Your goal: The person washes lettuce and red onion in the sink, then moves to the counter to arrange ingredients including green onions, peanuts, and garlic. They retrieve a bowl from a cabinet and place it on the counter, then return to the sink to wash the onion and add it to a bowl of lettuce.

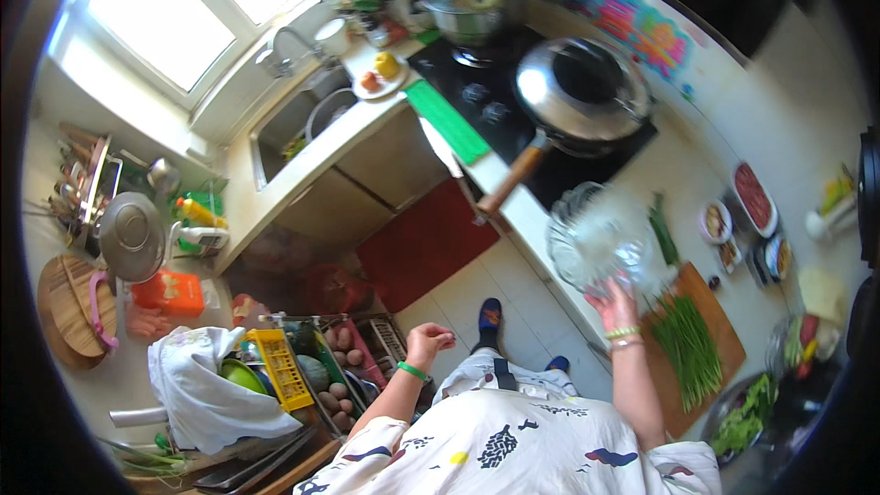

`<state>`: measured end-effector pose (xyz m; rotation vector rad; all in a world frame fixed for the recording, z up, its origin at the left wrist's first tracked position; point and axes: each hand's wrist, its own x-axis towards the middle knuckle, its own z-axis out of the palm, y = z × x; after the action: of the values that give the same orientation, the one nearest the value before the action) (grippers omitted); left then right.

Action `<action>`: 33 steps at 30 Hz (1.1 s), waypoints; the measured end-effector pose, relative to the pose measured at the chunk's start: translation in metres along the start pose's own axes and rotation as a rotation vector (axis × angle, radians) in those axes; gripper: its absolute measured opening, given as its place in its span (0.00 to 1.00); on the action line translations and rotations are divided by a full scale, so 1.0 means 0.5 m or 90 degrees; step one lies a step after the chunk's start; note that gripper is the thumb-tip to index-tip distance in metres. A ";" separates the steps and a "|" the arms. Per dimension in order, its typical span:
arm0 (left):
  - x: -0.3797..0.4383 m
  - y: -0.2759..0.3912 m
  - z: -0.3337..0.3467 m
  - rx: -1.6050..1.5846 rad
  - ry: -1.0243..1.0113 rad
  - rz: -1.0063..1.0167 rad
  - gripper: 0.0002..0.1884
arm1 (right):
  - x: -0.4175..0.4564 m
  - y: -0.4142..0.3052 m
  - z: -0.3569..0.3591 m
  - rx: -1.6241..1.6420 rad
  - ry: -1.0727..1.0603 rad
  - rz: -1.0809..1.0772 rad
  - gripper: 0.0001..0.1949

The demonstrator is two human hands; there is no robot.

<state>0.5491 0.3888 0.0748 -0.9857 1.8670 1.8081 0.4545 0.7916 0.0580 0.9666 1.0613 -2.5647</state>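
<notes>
My right hand [614,306] is at the near side of a translucent, whitish item [622,247], its fingers against the lower edge. Motion blur hides whether this item is plastic film or something else. It overlaps a ribbed clear glass bowl [567,240] at the counter's front edge. Below that hand, a wooden cutting board [729,350] carries a bunch of long green stalks [687,350]. My left hand [430,344] hangs over the floor with thumb and fingers drawn together, and nothing shows in it.
A lidded wok [584,96] sits on the black hob, its wooden handle [515,175] jutting past the counter edge. Behind it stands a lidded steel pot [474,10]. A dish of minced meat [754,199] and small bowls line the right. Vegetable crates [337,385] stand left.
</notes>
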 end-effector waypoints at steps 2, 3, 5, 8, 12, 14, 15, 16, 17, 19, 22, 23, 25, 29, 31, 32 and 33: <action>0.055 0.017 -0.060 0.111 -0.031 -0.025 0.06 | 0.047 0.030 -0.050 0.040 0.011 0.032 0.27; 0.078 0.072 -0.091 0.229 -0.022 -0.024 0.04 | 0.022 0.024 -0.009 0.026 0.082 0.029 0.27; 0.162 0.221 -0.188 0.442 0.035 0.127 0.02 | 0.030 0.021 -0.008 0.068 0.071 0.046 0.26; 0.400 0.467 -0.451 0.657 0.442 0.412 0.04 | 0.038 0.015 -0.002 0.060 0.090 0.041 0.27; 0.503 0.819 -0.728 0.448 0.606 0.364 0.19 | 0.040 0.015 0.006 0.021 0.088 0.018 0.29; 0.531 0.871 -0.720 0.624 0.657 0.304 0.42 | 0.034 0.018 -0.001 0.006 0.113 0.017 0.29; 0.537 0.872 -0.686 0.617 0.690 0.274 0.45 | 0.032 0.017 -0.004 -0.004 0.126 0.014 0.30; 0.539 0.868 -0.649 0.586 0.731 0.255 0.48 | 0.028 0.023 -0.005 0.011 0.133 -0.009 0.31; 0.549 0.864 -0.632 0.542 0.748 0.255 0.51 | 0.027 0.026 -0.008 0.021 0.145 -0.022 0.31; 0.539 0.828 -0.695 0.392 0.681 0.324 0.53 | 0.041 0.034 -0.026 0.034 0.151 -0.030 0.32; 0.536 0.787 -0.752 0.385 0.803 0.265 0.47 | 0.011 0.026 -0.057 0.043 0.139 -0.053 0.32; 0.524 0.790 -0.717 0.411 0.869 0.287 0.44 | -0.007 0.013 -0.066 0.049 0.146 -0.067 0.31; 0.468 0.816 -0.705 0.336 0.915 0.275 0.41 | -0.055 -0.027 -0.054 -0.010 0.175 -0.127 0.30; 0.473 0.873 -0.736 0.404 0.877 0.176 0.56 | -0.133 -0.117 -0.047 -0.076 0.224 -0.225 0.31; 0.496 0.877 -0.777 0.490 0.836 0.193 0.63 | -0.148 -0.150 -0.023 -0.065 0.255 -0.311 0.31; 0.535 0.863 -0.817 0.547 0.808 0.245 0.67 | -0.157 -0.166 -0.033 -0.103 0.237 -0.323 0.31; 0.566 0.888 -0.782 0.602 0.784 0.115 0.68 | -0.169 -0.178 -0.032 -0.138 0.226 -0.342 0.31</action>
<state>0.1279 -0.0838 0.2462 -1.6350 3.0112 -0.0208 0.4907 0.8616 0.1533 1.2436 1.8791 -2.6333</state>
